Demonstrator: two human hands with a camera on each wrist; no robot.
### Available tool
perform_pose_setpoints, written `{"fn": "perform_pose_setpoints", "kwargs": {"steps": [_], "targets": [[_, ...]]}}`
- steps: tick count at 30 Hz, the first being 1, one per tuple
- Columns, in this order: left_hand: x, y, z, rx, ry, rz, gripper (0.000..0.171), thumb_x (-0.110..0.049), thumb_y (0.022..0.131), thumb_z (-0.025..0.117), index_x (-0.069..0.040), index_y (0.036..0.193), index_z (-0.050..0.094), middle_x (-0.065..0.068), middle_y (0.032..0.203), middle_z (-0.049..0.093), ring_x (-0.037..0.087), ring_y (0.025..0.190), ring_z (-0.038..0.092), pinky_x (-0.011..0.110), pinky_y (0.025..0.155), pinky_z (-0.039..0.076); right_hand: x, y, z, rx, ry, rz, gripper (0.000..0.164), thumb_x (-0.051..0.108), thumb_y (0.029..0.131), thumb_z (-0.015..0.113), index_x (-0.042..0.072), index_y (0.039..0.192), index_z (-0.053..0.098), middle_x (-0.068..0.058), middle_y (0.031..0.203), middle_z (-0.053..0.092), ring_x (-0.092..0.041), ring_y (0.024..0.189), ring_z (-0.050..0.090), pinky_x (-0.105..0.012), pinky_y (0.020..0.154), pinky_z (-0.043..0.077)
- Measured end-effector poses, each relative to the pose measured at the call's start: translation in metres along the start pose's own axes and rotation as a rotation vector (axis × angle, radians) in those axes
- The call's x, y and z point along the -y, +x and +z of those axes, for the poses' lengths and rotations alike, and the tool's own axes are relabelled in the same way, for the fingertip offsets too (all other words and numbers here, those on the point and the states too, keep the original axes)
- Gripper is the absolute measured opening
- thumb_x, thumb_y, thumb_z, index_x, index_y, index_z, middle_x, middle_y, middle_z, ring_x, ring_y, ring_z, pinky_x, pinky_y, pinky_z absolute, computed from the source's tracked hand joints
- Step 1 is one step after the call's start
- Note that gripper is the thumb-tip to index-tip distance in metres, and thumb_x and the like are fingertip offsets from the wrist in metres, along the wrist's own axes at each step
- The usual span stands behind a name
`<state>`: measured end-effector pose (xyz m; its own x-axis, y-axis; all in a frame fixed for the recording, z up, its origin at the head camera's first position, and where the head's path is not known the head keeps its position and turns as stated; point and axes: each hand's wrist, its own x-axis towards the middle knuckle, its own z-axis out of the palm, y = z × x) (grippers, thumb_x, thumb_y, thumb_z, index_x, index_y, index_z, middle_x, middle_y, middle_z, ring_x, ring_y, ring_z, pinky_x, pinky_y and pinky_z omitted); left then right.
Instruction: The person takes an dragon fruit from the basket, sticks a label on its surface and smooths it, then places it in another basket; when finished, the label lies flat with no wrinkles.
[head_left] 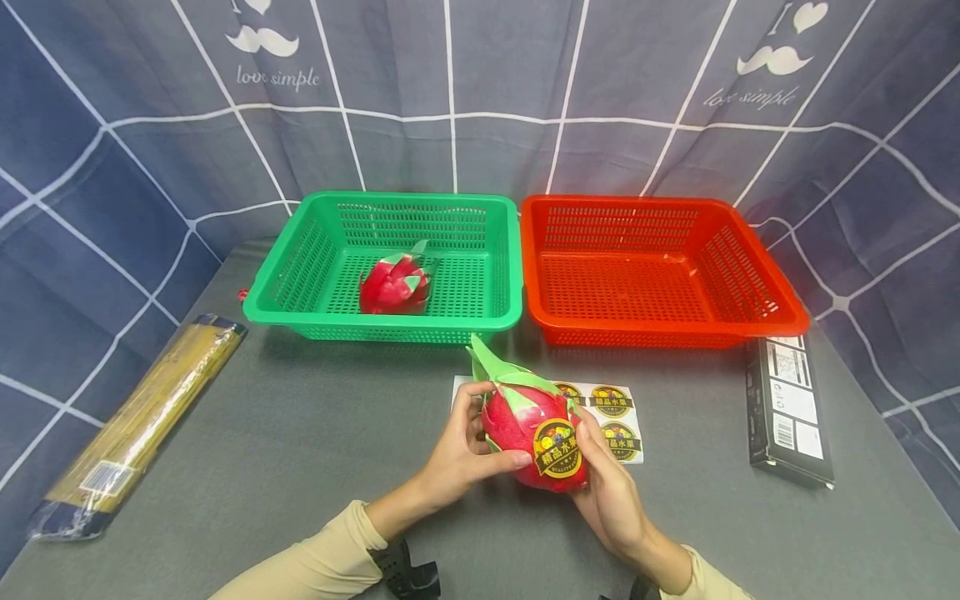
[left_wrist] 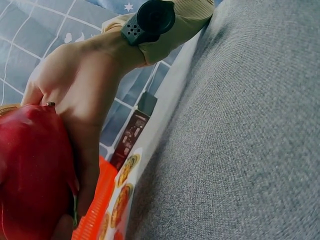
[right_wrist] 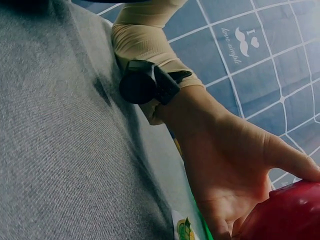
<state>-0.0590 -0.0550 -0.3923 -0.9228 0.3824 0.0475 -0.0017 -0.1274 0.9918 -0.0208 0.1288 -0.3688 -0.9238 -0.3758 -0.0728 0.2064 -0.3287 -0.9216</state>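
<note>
A red dragon fruit (head_left: 517, 425) with green scales is held between both hands above the sheet of stickers (head_left: 622, 404). A round black-and-gold sticker (head_left: 557, 448) lies on its front. My left hand (head_left: 457, 454) grips its left side, fingers curled behind it and the thumb across the front, close to the sticker. Around the right side, my right hand (head_left: 611, 492) holds it, its thumb near the sticker's edge. In the left wrist view, the fruit's red skin (left_wrist: 32, 170) rests against a palm; the right wrist view shows only part of the fruit (right_wrist: 290, 215).
Behind the hands, a green basket (head_left: 382, 327) contains another dragon fruit (head_left: 393, 286). A red basket (head_left: 667, 327) stands beside it. A packet of thin sticks (head_left: 142, 417) lies at left, and a black-and-white box (head_left: 789, 408) at right.
</note>
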Motion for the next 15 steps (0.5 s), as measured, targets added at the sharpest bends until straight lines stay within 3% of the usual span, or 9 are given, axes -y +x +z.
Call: {"fn": "perform_pose_setpoints", "kwargs": {"steps": [5, 11, 15], "targets": [[0.0, -0.001, 0.0, 0.022, -0.009, 0.036, 0.073, -0.011, 0.071, 0.075, -0.016, 0.125, 0.026, 0.011, 0.121, 0.043, 0.018, 0.105, 0.054, 0.035, 0.078, 0.053, 0.0, 0.0, 0.002, -0.044, -0.046, -0.003, 0.035, 0.031, 0.1, 0.019, 0.022, 0.134, 0.018, 0.002, 0.127, 0.032, -0.003, 0.112, 0.04, -0.021, 0.092, 0.04], [0.002, -0.001, -0.002, 0.066, -0.019, 0.126, 0.081, -0.026, 0.069, 0.079, -0.009, 0.126, 0.024, 0.018, 0.119, 0.041, 0.014, 0.1, 0.056, 0.032, 0.075, 0.054, -0.015, 0.002, -0.003, -0.105, -0.103, -0.091, 0.046, 0.017, 0.094, 0.04, 0.019, 0.136, 0.021, -0.001, 0.124, 0.037, -0.008, 0.108, 0.046, -0.022, 0.086, 0.045], [0.002, -0.001, -0.002, 0.067, -0.029, 0.137, 0.087, -0.029, 0.065, 0.08, -0.005, 0.126, 0.023, 0.021, 0.117, 0.041, 0.013, 0.096, 0.057, 0.03, 0.073, 0.054, -0.021, 0.003, -0.005, -0.176, -0.182, -0.11, 0.058, 0.014, 0.087, 0.055, 0.015, 0.135, 0.023, -0.001, 0.12, 0.041, -0.008, 0.105, 0.048, -0.021, 0.083, 0.047]]}}
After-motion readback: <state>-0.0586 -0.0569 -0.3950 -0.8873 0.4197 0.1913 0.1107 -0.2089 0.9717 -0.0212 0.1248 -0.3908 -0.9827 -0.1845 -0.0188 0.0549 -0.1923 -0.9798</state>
